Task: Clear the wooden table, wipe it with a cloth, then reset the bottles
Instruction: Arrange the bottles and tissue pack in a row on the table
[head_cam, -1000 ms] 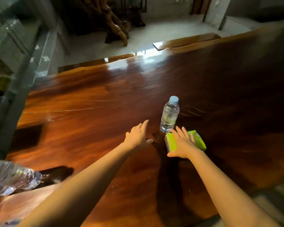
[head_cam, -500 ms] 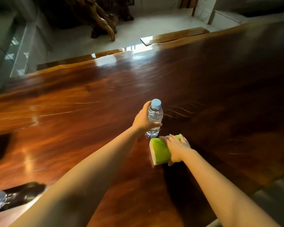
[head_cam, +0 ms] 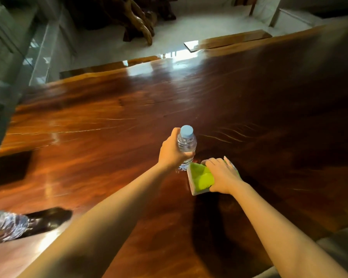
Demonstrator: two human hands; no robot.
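Note:
A clear water bottle [head_cam: 186, 142] with a pale blue cap stands upright near the middle of the glossy wooden table [head_cam: 100, 137]. My left hand [head_cam: 172, 152] is wrapped around its body. Just right of it a folded green cloth [head_cam: 201, 178] lies on the wood, its left part showing. My right hand [head_cam: 222, 176] rests on top of the cloth, fingers curled over its far edge. A second clear bottle [head_cam: 5, 225] lies at the lower left edge of the view, partly cut off.
The table's far edge runs across the top, with a pale floor and a twisted wooden root sculpture [head_cam: 139, 23] beyond. A wooden bench [head_cam: 227, 40] stands past the far edge. Glass panels [head_cam: 12, 53] rise at the left. The near edge shows at lower right.
My left hand reached the upright bottle and closed around it. My right hand curled over the cloth and drew it slightly nearer and turned it.

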